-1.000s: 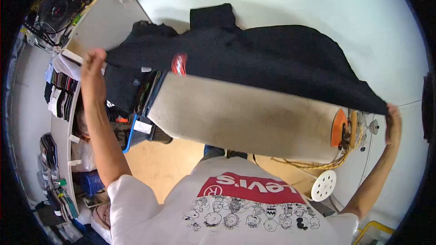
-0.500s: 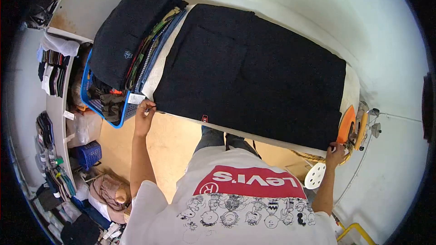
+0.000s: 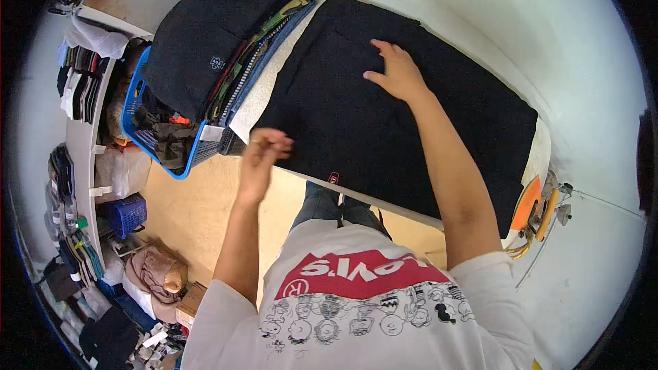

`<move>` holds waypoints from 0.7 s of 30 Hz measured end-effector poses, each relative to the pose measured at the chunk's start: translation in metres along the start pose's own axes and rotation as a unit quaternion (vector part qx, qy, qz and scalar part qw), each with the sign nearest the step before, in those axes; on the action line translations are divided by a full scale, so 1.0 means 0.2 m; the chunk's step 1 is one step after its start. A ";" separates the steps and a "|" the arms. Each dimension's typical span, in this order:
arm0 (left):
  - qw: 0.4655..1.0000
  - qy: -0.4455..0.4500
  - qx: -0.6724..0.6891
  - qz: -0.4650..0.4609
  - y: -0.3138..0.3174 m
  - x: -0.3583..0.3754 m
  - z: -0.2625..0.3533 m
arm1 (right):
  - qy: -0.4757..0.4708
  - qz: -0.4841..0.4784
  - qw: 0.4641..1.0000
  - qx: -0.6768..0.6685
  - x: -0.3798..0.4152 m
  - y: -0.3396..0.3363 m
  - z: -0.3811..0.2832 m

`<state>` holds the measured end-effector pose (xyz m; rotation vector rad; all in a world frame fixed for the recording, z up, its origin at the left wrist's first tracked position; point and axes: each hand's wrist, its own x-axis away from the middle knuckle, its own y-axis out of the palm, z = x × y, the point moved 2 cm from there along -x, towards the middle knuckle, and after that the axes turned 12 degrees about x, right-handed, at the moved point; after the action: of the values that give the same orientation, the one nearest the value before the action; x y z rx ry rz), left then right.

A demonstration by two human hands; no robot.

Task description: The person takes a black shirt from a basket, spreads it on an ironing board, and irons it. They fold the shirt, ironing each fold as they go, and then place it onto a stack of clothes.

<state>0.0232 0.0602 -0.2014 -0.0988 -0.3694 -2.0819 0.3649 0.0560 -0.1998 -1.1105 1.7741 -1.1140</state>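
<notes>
A black garment lies spread flat over the pale-covered ironing board, a small red tag at its near edge. My right hand reaches across it, fingers and thumb spread over the upper middle of the cloth. Nothing is in that hand. My left hand is at the near left corner of the garment, its fingers loosely bent, a little blurred and holding nothing. Left of the garment, a stack of folded clothes with a black piece on top rests partly over a blue basket.
At the board's right end stands an iron with an orange soleplate, its cord running to the wall. Shelves of folded clothes line the left. A small blue-purple basket and piled fabric sit on the floor.
Both hands have let go of the garment's near corners. My right hand has moved far up and left over the cloth; my left has shifted slightly right. The view has turned a little.
</notes>
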 end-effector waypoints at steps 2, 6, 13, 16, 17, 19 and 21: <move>0.983 -0.122 0.117 -0.074 0.13 -0.04 -0.04 | 0.060 -0.252 0.961 0.099 -0.10 0.01 -0.07; 0.960 -0.189 0.171 -0.119 0.19 -0.21 -0.09 | -0.069 -0.194 0.979 0.012 -0.08 -0.01 -0.14; 0.946 -0.233 0.225 -0.003 0.06 -0.43 -0.02 | -0.210 -0.377 0.902 -0.006 0.77 -0.21 -0.54; 0.979 -0.200 0.027 -0.006 -0.01 -0.49 -0.02 | -0.024 -0.287 0.948 -0.137 0.99 -0.09 -0.31; 0.977 -0.192 -0.085 -0.035 -0.02 -0.51 -0.02 | -0.019 -0.286 0.948 -0.139 1.01 -0.06 -0.29; 0.978 -0.166 -0.121 -0.035 -0.02 -0.53 -0.02 | 0.263 -0.106 0.928 -0.241 1.04 -0.04 -0.21; 0.979 -0.105 -0.172 -0.018 -0.01 -0.56 -0.01 | 0.299 -0.044 0.923 -0.240 0.96 -0.02 -0.25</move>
<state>0.0796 0.1530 -0.2273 -0.5260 -0.1333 -2.1606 0.2555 -0.1096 -0.2061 -1.2168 2.6034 -1.1869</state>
